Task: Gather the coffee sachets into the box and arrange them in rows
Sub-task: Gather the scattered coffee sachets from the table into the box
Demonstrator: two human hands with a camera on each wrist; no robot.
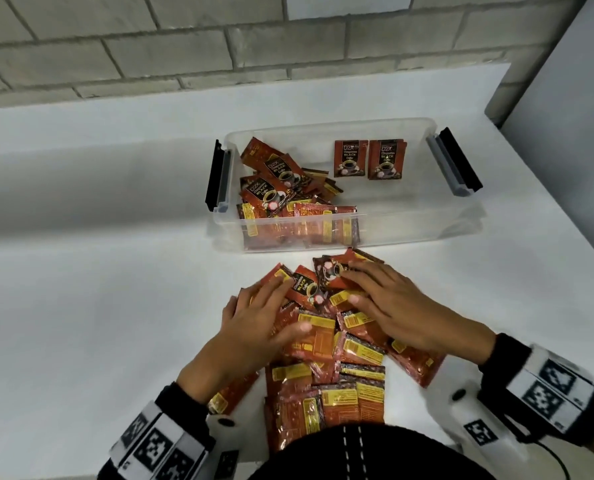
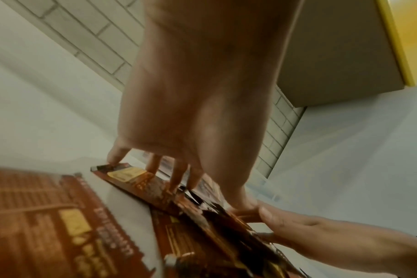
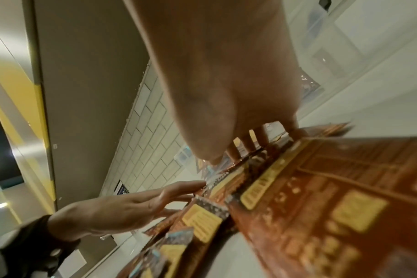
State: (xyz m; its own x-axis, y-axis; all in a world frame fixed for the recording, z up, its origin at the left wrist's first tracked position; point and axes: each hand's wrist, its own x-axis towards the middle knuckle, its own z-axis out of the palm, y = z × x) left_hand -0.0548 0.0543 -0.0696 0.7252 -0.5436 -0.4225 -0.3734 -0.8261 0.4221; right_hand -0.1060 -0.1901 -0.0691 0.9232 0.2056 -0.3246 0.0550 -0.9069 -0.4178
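A loose pile of red-and-orange coffee sachets point(image 1: 326, 368) lies on the white table in front of a clear plastic box point(image 1: 409, 230). My left hand point(image 1: 257, 323) rests flat on the pile's left side with fingers spread. My right hand point(image 1: 389, 306) lies flat on the pile's right side, fingers straight. Inside the box, two upright sachets point(image 1: 368, 159) stand side by side at the back right, and a jumbled heap of sachets point(image 1: 288, 195) fills its left half. The left wrist view shows my fingertips point(image 2: 152, 169) touching a sachet point(image 2: 131, 176); in the right wrist view my fingertips point(image 3: 250, 146) press on sachets point(image 3: 321, 188).
The box has a black latch handle at its left end point(image 1: 216, 178) and another at its right end point(image 1: 458, 161). A grey brick wall point(image 1: 219, 46) runs behind the white table point(image 1: 81, 271). A pale panel point(image 1: 565, 98) stands at the far right.
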